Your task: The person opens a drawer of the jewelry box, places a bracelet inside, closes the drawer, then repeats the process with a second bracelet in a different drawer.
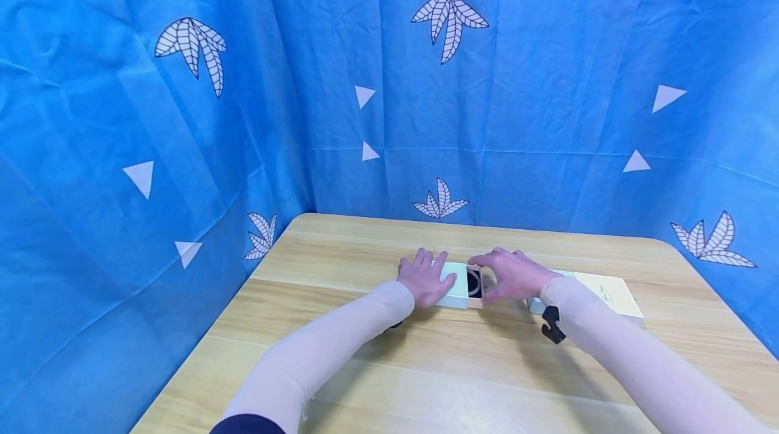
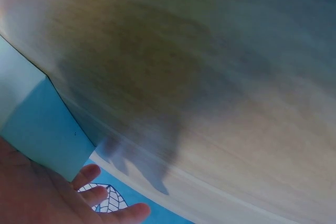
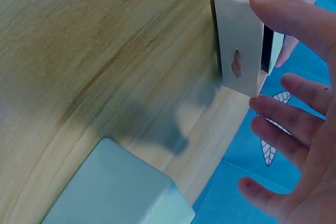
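A pale mint box sleeve (image 1: 455,285) lies in the middle of the wooden table (image 1: 426,366). A beige inner drawer (image 1: 475,283) sticks out of its right end, and a black ring shape shows inside it. My left hand (image 1: 425,278) rests flat on the sleeve's top with straight fingers; the left wrist view shows this left hand (image 2: 47,198) against the mint sleeve (image 2: 37,124). My right hand (image 1: 512,274) hovers at the drawer's end. In the right wrist view, the right hand (image 3: 299,145) has spread fingers beside the drawer (image 3: 241,40), the thumb close to its upper edge.
A second flat box (image 1: 608,292), also seen as a mint box (image 3: 115,192), lies on the table just right of my right wrist. Blue patterned cloth (image 1: 389,103) walls in the table on three sides. Bare wood stretches towards me.
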Demonstrator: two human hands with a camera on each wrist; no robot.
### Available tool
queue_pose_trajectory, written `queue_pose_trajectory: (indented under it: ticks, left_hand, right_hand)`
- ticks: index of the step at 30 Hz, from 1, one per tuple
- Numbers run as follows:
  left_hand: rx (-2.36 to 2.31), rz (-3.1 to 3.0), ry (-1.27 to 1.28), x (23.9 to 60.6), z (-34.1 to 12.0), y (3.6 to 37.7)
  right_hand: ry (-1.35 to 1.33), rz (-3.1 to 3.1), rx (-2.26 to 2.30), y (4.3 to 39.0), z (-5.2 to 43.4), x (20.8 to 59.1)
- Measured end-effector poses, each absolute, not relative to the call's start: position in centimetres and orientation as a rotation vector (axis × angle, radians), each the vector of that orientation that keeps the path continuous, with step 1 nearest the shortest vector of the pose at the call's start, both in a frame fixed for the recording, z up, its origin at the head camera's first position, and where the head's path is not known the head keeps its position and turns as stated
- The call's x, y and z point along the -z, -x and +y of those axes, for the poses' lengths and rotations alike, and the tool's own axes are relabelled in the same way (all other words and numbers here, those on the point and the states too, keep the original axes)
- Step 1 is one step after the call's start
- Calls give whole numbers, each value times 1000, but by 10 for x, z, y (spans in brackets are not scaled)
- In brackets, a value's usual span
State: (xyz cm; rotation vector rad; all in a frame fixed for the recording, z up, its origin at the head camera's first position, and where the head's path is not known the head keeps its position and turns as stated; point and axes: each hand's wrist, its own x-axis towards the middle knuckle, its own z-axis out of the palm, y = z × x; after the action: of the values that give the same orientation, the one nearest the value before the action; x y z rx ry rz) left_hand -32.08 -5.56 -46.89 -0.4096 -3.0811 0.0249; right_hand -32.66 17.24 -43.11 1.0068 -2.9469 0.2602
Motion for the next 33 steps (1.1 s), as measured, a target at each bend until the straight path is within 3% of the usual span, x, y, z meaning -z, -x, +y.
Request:
queue_pose_trajectory:
  ticks: [33]
  left_hand:
    - [-64, -3105, 414, 469, -55, 325]
  right_hand:
    - [-1011, -2954, -330, 327, 170, 432]
